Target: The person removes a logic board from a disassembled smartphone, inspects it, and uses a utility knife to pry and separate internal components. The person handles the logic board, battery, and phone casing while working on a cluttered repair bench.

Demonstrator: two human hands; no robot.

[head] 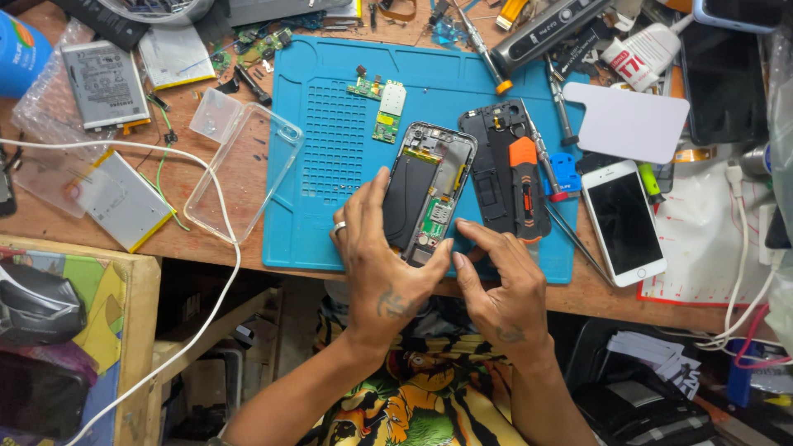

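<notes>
Lying between left hand [382, 263] and right hand [498, 285]: opened phone [429, 192].

Matt blue rubbery mat [330, 149] with a dotted, ribbed texture, over a worn brown wooden tabletop [248, 177]. On the mat, opened phone [429, 194] with bright metal frame, dull black inner plate, green circuit board. Right of the mat, glossy white phone [624, 221] with dark glass. Left of the mat, clear shiny plastic case [244, 169]
</notes>
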